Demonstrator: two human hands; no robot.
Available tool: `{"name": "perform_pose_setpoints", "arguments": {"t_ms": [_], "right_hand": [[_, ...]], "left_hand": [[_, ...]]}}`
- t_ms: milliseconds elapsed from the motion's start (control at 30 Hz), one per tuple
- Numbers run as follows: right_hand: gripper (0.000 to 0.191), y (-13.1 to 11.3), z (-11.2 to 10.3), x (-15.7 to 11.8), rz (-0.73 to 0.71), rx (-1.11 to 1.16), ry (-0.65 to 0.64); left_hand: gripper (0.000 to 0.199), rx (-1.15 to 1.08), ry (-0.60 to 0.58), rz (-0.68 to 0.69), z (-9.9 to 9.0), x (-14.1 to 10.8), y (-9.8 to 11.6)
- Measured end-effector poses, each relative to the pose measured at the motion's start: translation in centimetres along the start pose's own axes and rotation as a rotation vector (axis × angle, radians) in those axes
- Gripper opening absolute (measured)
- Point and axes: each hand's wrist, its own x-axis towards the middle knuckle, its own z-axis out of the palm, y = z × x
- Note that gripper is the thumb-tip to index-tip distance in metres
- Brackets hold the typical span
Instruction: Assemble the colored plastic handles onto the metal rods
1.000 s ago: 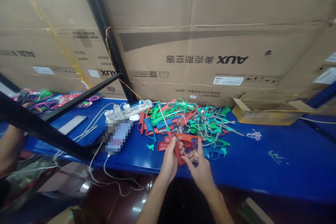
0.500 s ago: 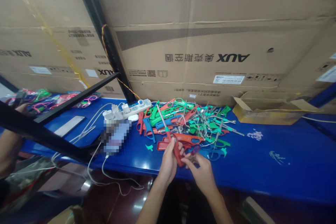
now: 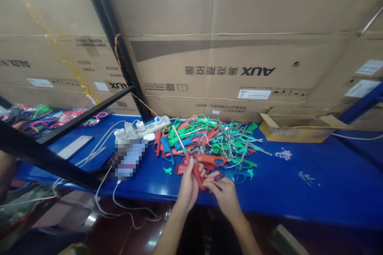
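Observation:
A red long-nosed lighter (image 3: 198,177) is in my left hand (image 3: 189,185), its metal tube slanting up and left over the pile. My left fingers are wrapped round its handle. My right hand (image 3: 225,192) is closed against the lower end of that handle. From its fingers sticks the purple handle of what looks like a small screwdriver (image 3: 220,176); its tip is hidden. Just beyond both hands lies a heap of lighter parts (image 3: 206,139), with red, green, orange and blue shells, metal tubes and thin white wires. A small green trigger piece (image 3: 168,171) lies left of my left hand.
An open cardboard box (image 3: 296,135) stands at the back right of the blue table (image 3: 278,191). Small white bits (image 3: 284,154) lie before it. On the left are a power strip (image 3: 149,125), cables, a phone (image 3: 129,160) and a black metal frame (image 3: 98,107). Another person's arm (image 3: 7,167) shows far left.
The view has shifted slightly. My right hand has turned a little, so more of the purple handle shows. My left hand keeps hold of the red lighter.

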Motion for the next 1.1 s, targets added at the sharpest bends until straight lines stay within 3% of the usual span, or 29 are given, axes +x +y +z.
{"name": "perform_pose_setpoints", "arguments": {"t_ms": [400, 767, 1100], "right_hand": [[0.023, 0.2, 0.3, 0.1, -0.014, -0.125, 0.062], [0.053, 1.1, 0.8, -0.2, -0.100, -0.310, 0.079], [0.050, 1.3, 0.8, -0.2, -0.092, -0.352, 0.057]], "left_hand": [[0.043, 0.044, 0.006, 0.032, 0.2, -0.1, 0.1], [0.045, 0.218, 0.041, 0.098, -0.3, -0.3, -0.3], [0.043, 0.313, -0.026, 0.129, -0.3, -0.5, -0.5]]}}
